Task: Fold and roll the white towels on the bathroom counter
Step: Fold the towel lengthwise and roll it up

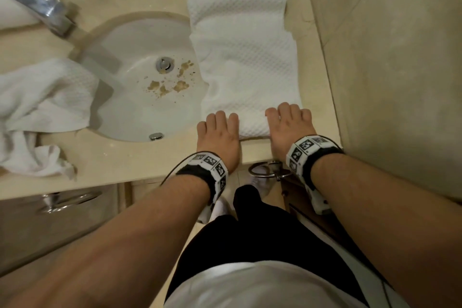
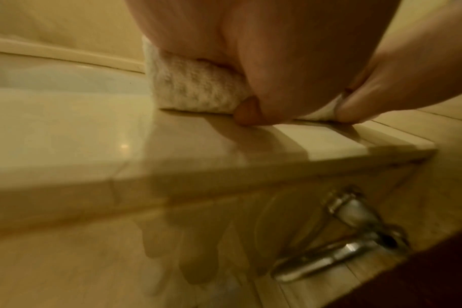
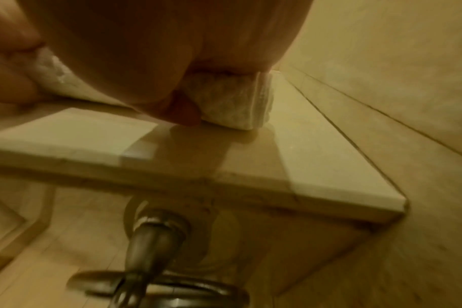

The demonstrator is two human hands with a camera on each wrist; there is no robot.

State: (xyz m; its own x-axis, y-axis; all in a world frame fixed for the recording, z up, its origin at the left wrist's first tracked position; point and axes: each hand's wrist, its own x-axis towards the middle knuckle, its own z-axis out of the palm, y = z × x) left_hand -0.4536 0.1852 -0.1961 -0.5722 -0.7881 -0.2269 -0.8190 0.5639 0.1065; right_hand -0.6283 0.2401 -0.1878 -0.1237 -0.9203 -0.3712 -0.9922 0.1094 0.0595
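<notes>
A long folded white towel [image 1: 242, 57] lies on the beige counter [image 1: 120, 157], right of the sink, running from the back wall to the front edge. Its near end is rolled into a short thick roll [image 1: 252, 125]. My left hand [image 1: 218, 130] grips the roll's left end and my right hand [image 1: 290, 122] its right end, fingers curled over the top. The wrist views show the roll [image 2: 198, 91] [image 3: 230, 110] pressed on the counter under each palm. A second white towel [image 1: 42, 107] lies crumpled left of the sink.
The white sink [image 1: 140, 112] has brown stains near its drain, and a chrome faucet [image 1: 42, 5] stands at the back left. A tiled wall [image 1: 387, 57] closes the counter's right side. A chrome towel ring [image 1: 265, 170] hangs below the counter edge, close under my wrists.
</notes>
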